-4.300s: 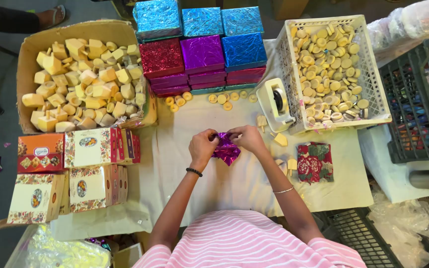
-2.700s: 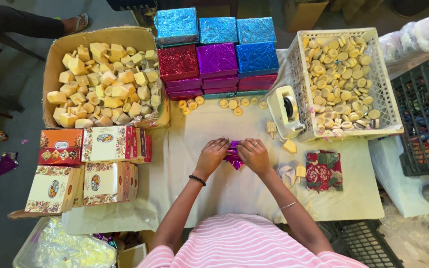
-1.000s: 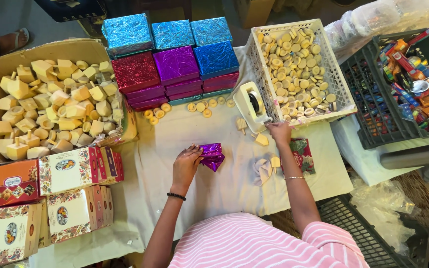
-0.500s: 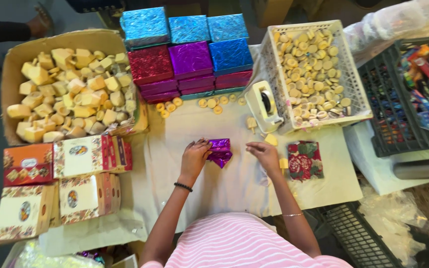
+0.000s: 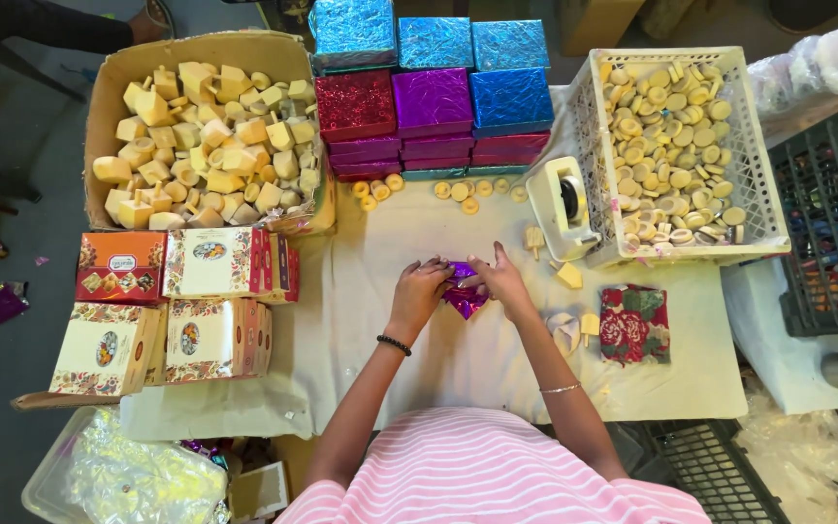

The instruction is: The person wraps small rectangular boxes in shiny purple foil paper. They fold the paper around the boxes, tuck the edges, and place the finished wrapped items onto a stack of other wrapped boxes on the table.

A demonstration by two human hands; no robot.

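My left hand [image 5: 420,290] and my right hand [image 5: 499,276] meet on a small purple foil-wrapped packet [image 5: 463,296] that lies on the white cloth-covered table [image 5: 361,320]. Both hands press and hold the foil, the left from the left side, the right from above and the right. A white tape dispenser [image 5: 563,204] stands just beyond my right hand. A few loose yellow blocks [image 5: 568,276] lie to the right of the packet.
A cardboard box of yellow blocks [image 5: 208,146] sits far left. Stacked shiny foil boxes [image 5: 431,102] stand at the back. A white crate of round yellow pieces [image 5: 671,146] is at right, a floral cloth [image 5: 632,323] below it. Printed cartons [image 5: 172,296] lie left, a black crate [image 5: 831,223] far right.
One second ago my right hand was away by the tape dispenser. It has come back to the purple packet, and both hands now hold it.
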